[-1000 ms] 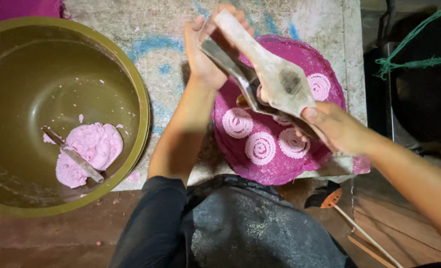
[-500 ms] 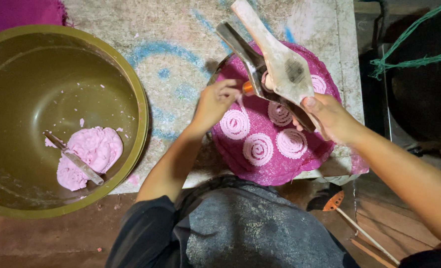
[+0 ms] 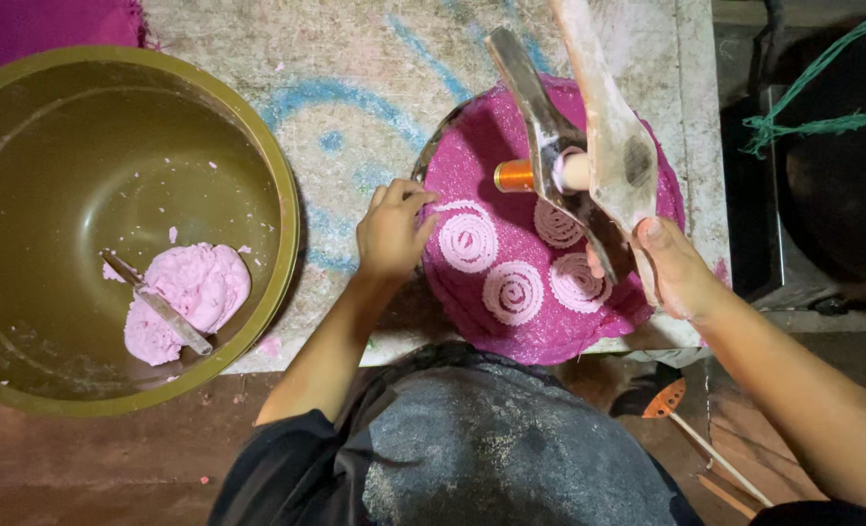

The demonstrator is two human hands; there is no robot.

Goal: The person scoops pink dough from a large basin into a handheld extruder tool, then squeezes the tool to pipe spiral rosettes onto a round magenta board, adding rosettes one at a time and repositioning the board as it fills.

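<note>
Your work surface (image 3: 375,68) is a pale, worn slab with blue streaks, running to the right edge where a dark container with green cord (image 3: 813,107) stands beside it. At the left edge sits the large olive bowl (image 3: 258,175), holding a lump of pink dough (image 3: 194,292) near its lower wall with a metal spoon (image 3: 160,312) lying across the lump; scattered crumbs mark the bowl's inside. Near the front right edge lies the round magenta mat (image 3: 550,331), overhanging the front edge slightly. Four pink dough spirals (image 3: 513,290) are laid on it so far; the upper and right parts of the mat remain bare, so I judge the mat partly filled, with dough in reserve in the bowl. Your right hand (image 3: 672,268) is closed around the wooden handles of the hand press (image 3: 603,146), held tilted above the mat, its orange-banded barrel (image 3: 516,175) pointing left. Your left hand (image 3: 391,229) is loosely curled, fingertips touching the mat's left rim beside the leftmost spiral, gripping nothing that I can tell. No packages, labels or signs are visible.
</note>
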